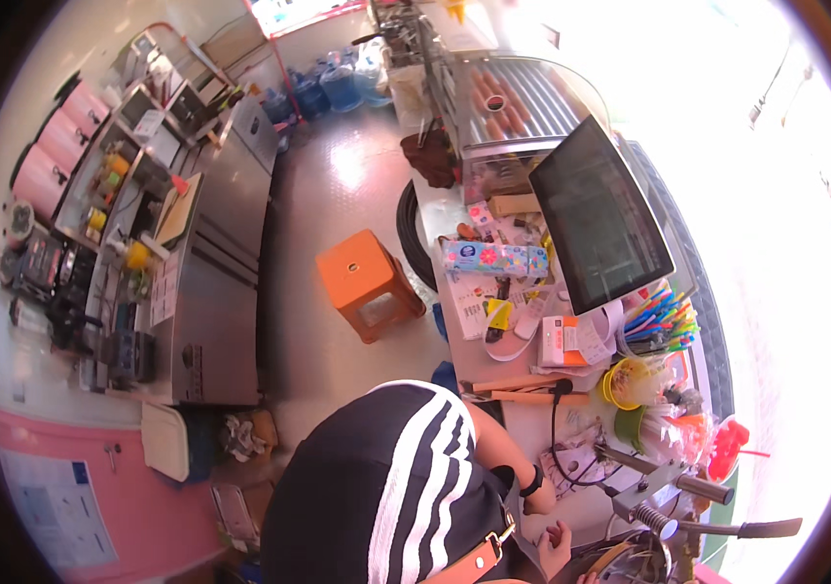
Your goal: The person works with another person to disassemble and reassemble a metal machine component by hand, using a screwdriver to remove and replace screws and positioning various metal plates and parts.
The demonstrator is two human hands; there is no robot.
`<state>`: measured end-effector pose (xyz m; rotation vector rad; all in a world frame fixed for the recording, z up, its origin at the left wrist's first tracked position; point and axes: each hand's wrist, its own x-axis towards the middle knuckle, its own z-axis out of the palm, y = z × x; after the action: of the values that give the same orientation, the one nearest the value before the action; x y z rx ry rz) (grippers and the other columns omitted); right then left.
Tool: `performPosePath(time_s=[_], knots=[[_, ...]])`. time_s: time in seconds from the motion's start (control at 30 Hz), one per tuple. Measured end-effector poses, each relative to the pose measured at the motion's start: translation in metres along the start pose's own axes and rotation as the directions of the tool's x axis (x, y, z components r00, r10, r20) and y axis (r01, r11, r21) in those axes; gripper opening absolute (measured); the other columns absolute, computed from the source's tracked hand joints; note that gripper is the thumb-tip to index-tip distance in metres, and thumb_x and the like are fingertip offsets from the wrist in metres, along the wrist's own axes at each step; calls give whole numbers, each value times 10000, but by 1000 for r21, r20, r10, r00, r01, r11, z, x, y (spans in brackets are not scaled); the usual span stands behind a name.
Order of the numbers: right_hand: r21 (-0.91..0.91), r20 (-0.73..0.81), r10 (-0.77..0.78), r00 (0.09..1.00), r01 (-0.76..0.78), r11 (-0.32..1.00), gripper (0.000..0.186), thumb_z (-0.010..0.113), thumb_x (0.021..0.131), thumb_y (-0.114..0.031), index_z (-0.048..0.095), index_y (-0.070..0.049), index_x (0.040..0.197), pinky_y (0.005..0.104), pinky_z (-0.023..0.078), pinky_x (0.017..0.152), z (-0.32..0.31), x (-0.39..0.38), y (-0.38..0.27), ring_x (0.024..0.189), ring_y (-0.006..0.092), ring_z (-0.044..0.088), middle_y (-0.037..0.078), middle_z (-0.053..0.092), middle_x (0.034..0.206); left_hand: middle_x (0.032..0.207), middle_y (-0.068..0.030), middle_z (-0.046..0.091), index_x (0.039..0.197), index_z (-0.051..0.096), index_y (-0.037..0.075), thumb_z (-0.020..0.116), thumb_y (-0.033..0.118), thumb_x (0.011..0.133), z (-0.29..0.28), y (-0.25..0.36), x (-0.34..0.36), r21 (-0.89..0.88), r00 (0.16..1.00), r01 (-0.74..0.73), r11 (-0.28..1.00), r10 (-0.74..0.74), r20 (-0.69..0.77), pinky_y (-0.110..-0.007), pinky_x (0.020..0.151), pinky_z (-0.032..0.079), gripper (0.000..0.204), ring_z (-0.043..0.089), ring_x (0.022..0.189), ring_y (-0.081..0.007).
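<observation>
Right now I find the metal lever device [667, 475] at the lower right, with a round metal-rimmed thing [625, 562] just below it. To its upper left, the cluttered tabletop [515, 425] runs away from me, carrying a yellow cup [620, 384], a bundle of coloured straws [664, 319], a floral packet [495, 258] and a tilted dark screen [602, 214]. Beyond the screen stands a clear-sided case [523, 97] with sausages on its rollers. Across the floor [323, 180] I see an orange stool [362, 277], a steel cabinet [221, 258] and blue water bottles [341, 90].

The wearer's left arm bends at the elbow and drops toward the tabletop's near edge. Of the two hands, the left [539, 502] is partly hidden, so I can't tell its grip. Another hand [557, 550], apparently the right, has its fingers curled near the round thing; I can't tell whether it holds anything.

The sleeve [425, 487] is black cloth with white stripes, beside an orange strap [474, 565] with a metal clasp. The lever has smooth cylindrical bars and a coiled spring.
</observation>
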<state>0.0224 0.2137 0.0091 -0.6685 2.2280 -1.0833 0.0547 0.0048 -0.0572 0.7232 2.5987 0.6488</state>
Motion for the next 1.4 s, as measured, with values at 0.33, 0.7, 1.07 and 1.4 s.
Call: performPosePath(time_s=[0.33, 0.7, 1.07, 1.4], knots=[[-237, 275, -18, 961, 86, 968, 470, 677, 782, 83, 647, -35, 1236, 286, 539, 746, -16, 73, 39, 769, 145, 667, 72, 702, 836, 864, -160, 733, 910, 753, 52, 718, 149, 712, -11, -17, 12, -148, 985, -12, 989, -14, -175, -458, 636, 541, 223, 707, 779, -340], [-341, 79, -192, 978, 208, 917, 337, 642, 851, 8, 662, -9, 1187, 344, 506, 690, 1, 54, -99, 727, 205, 651, 121, 693, 807, 853, -144, 729, 874, 737, 65, 673, 126, 765, 10, -15, -1, -173, 979, 43, 984, -76, -190, -469, 625, 531, 140, 706, 783, -341], [-235, -327, -63, 943, -17, 972, 279, 609, 849, -61, 683, -18, 1115, 454, 520, 835, 15, -1, -119, 931, 382, 655, 203, 696, 972, 1248, -217, 636, 1306, 569, 83, 730, 189, 774, -9, -21, -42, -141, 1000, -15, 990, 13, -19, -484, 925, 522, 566, 639, 1099, -383], [-170, -553, 100, 827, -229, 958, 259, 597, 871, -75, 686, -27, 1109, 466, 503, 908, 32, -67, -91, 991, 351, 659, 167, 711, 1037, 1137, -237, 654, 1153, 628, 28, 702, 320, 837, -9, -7, -21, 135, 965, -119, 984, 82, 248, -495, 851, 548, 437, 662, 1035, -391]])
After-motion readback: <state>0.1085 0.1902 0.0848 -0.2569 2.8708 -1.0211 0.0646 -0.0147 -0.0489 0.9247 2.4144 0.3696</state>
